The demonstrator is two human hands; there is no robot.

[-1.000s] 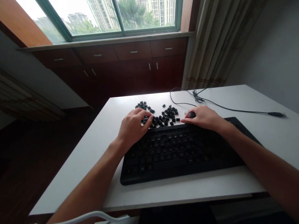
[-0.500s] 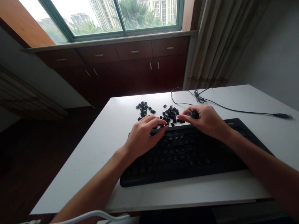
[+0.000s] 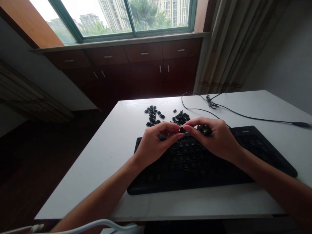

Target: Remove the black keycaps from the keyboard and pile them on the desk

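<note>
A black keycap (image 3: pixel 182 130) is pinched between the thumb and fingers of my left hand (image 3: pixel 156 141), over the back edge of the black keyboard (image 3: pixel 263 143). The fingertips of my right hand (image 3: pixel 218 135) meet it from the other side. Tucked in the right palm is a dark, shiny, rounded object (image 3: pixel 204 130) like a tool's handle end; the rest of it is hidden. Several keys show on the keyboard below both hands, too dark to tell which keycaps are in place. Loose black keycaps (image 3: pixel 153 113) lie in piles just behind.
A black cable (image 3: pixel 253 117), knotted near its middle, runs across the back right of the white table (image 3: pixel 97 156) to a plug (image 3: pixel 301 124). A pale curved tube (image 3: pixel 95 222) crosses the bottom left. Beyond stand a wooden cabinet (image 3: pixel 143 74) and a window.
My left hand has left the loose keycaps and moved right with a keycap. My right hand has come in to meet it, keeping the dark rounded object. The view has shifted slightly.
</note>
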